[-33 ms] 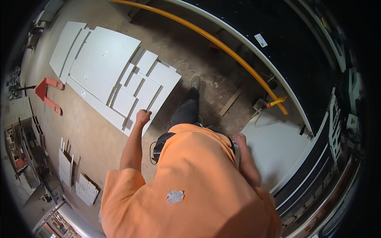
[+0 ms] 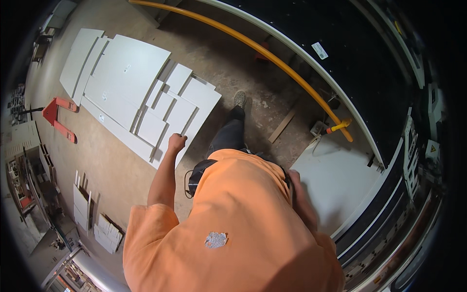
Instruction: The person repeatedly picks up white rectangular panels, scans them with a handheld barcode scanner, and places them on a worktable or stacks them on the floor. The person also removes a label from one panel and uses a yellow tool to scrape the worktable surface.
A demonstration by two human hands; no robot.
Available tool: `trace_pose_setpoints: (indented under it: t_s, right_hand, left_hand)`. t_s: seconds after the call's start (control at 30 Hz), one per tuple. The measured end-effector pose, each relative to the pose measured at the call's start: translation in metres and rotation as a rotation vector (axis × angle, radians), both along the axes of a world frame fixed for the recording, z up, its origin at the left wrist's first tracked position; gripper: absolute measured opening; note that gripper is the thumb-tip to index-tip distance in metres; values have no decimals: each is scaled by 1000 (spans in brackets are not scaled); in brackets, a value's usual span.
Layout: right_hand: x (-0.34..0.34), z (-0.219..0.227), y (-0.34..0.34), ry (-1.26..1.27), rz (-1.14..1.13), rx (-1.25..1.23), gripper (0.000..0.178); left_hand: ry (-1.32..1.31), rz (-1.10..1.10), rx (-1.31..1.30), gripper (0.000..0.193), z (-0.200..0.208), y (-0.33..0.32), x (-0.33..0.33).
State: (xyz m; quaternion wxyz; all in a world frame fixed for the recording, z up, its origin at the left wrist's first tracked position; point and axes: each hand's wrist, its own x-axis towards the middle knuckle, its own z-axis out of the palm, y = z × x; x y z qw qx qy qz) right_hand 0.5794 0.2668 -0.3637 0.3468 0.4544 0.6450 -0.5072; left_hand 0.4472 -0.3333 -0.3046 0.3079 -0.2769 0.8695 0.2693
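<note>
My left hand (image 2: pixel 177 142) is closed in a fist at the near edge of a stack of white panels (image 2: pixel 127 70). What it grips, if anything, is hidden; a small dark bit shows by the thumb side. The panels differ in size and lie flat, with smaller ones overlapping at the right end. My right hand (image 2: pixel 295 179) hangs low beside my hip, next to a large white board (image 2: pixel 335 175). Its fingers are mostly out of sight behind my orange shirt.
A red pallet jack (image 2: pixel 61 119) stands left of the panels. The dark machine (image 2: pixel 350 63) fills the right, with a yellow hose (image 2: pixel 253 44) curving along it. A wooden strip (image 2: pixel 282 126) lies on the floor ahead. White offcuts (image 2: pixel 107 232) rest at lower left.
My right hand has drawn back slightly toward my hip, and its fingers show less. My left hand stays almost in the same place.
</note>
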Motion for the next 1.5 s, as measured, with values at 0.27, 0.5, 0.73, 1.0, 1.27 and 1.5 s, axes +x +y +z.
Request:
trace_pose_setpoints:
  t_s: [0.27,0.5,0.73,1.0,1.27,1.5]
  right_hand:
    - [-23,21,-32,-61,-314,18,20]
    - [-194,99,12,343,-414,156,35]
    - [-205,58,120,141,-646,544,58]
    - [-214,47,125,87,-677,536,55]
    - [-245,40,132,291,-649,270,33]
    - [-244,29,137,462,-707,376,20]
  left_hand:
    - [-4,-182,-41,42,-20,14,-191]
    - [210,-134,-57,42,24,13,-361]
    - [190,-112,-40,42,46,57,-393]
    - [178,-385,-127,38,82,151,-333]
    - [722,-154,-23,40,169,224,-379]
    - [1305,-390,116,31,244,294,-439]
